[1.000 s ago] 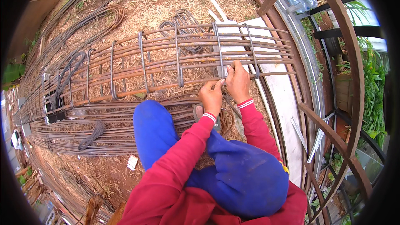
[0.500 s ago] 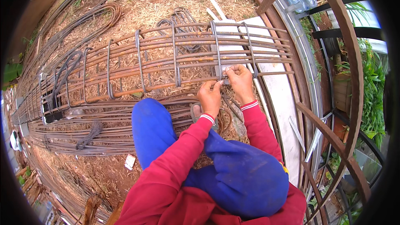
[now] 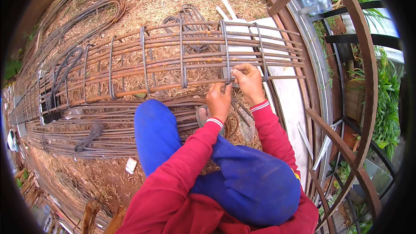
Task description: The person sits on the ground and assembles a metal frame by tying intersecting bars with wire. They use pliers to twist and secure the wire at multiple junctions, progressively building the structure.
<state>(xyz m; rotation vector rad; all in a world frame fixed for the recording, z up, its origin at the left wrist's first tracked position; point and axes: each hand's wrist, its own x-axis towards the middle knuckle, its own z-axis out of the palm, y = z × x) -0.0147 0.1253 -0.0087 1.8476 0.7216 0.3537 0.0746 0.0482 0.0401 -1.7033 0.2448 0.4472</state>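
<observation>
A long cage of rusty rebar (image 3: 164, 64) lies across in front of me, its bars ringed by square steel stirrups (image 3: 226, 47). Both my hands work at the nearest bar, where one stirrup near the cage's right end crosses it. My left hand (image 3: 219, 102) is closed in a pinch just below that crossing. Just right of the stirrup, my right hand (image 3: 248, 83) pinches too, thumb against the curled forefinger. Whatever sits between the fingertips is too small to make out.
Long loose bars (image 3: 117, 125) lie between the cage and my knees. Bent stirrups (image 3: 193, 15) are piled beyond it. A bundle of thin wire (image 3: 89, 136) rests on the bars at left. A white board (image 3: 286, 99) and a brown metal frame (image 3: 368, 60) stand at right.
My right hand's fingertips have shifted slightly up and left at the crossing. The left hand stays nearly in place, still pinching. The whole view has shifted a little.
</observation>
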